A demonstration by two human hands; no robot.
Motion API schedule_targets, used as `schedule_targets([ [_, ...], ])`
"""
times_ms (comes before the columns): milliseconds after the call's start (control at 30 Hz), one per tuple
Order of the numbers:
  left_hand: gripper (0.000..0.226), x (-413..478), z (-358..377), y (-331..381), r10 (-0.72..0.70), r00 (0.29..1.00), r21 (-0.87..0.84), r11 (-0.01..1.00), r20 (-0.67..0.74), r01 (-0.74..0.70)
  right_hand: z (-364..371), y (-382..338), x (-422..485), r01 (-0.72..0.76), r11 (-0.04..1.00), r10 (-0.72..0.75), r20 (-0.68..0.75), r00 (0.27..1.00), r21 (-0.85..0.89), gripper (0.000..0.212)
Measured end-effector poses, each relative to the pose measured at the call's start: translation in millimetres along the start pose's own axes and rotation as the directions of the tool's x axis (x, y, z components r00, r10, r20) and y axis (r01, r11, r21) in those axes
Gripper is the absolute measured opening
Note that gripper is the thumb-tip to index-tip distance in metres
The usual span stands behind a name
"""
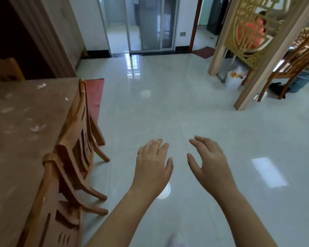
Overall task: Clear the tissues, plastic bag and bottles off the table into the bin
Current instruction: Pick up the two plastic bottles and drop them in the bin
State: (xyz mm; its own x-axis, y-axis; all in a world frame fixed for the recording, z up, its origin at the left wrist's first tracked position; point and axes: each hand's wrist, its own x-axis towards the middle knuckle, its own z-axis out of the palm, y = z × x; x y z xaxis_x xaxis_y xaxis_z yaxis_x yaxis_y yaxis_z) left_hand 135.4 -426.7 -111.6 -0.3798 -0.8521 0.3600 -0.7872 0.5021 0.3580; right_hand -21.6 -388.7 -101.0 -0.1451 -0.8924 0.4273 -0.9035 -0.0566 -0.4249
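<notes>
My left hand (152, 164) and my right hand (210, 162) are both held out over the tiled floor, fingers apart, holding nothing. The brown table (16, 148) lies at the left. A small white tissue scrap (41, 85) rests near its far edge, another tiny scrap (66, 99) sits by its right edge, and a pale crumpled piece (37, 128) lies mid-table. A white bin (233, 81) with orange and white rubbish in it stands on the floor at the far right, beside a gold screen. No bottles or plastic bag show on the table.
Two wooden chairs (75, 139) stand pushed against the table's right side. A carved gold screen (253, 32) in a wooden frame stands far right, with a person in red behind it, another chair (292, 56) and a blue bin (303, 81). Glossy floor (168, 107) stretches ahead.
</notes>
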Motion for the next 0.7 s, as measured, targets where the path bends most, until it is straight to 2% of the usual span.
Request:
schedule_targets([
  [133, 0.042, 79, 8, -14, -0.055, 0.997, 0.034, 0.998, -0.055, 0.057, 25, 15, 87, 0.088, 0.995, -0.089, 0.018, 0.996, 0.045, 0.042],
  [233, 0.036, 116, 11, -51, -0.133, 0.986, 0.057, 0.989, -0.099, 0.139, 60, 9, 146, 0.151, 0.984, -0.157, 0.050, 0.986, 0.098, 0.041],
  [400, 0.036, 176, 8, -137, -0.265, 0.951, 0.123, 0.950, -0.159, 0.286, 135, -24, 243, 0.286, 0.944, -0.304, 0.099, 0.947, 0.165, 0.038],
  [533, 0.034, 227, -7, -202, -0.310, 0.922, 0.158, 0.923, -0.233, 0.350, 187, -64, 314, 0.336, 0.913, -0.371, 0.130, 0.919, 0.231, 0.040],
  [700, 0.037, 279, -19, -268, -0.431, 0.857, 0.149, 0.863, -0.283, 0.483, 238, -96, 393, 0.395, 0.863, -0.456, 0.152, 0.877, 0.313, 0.040],
])
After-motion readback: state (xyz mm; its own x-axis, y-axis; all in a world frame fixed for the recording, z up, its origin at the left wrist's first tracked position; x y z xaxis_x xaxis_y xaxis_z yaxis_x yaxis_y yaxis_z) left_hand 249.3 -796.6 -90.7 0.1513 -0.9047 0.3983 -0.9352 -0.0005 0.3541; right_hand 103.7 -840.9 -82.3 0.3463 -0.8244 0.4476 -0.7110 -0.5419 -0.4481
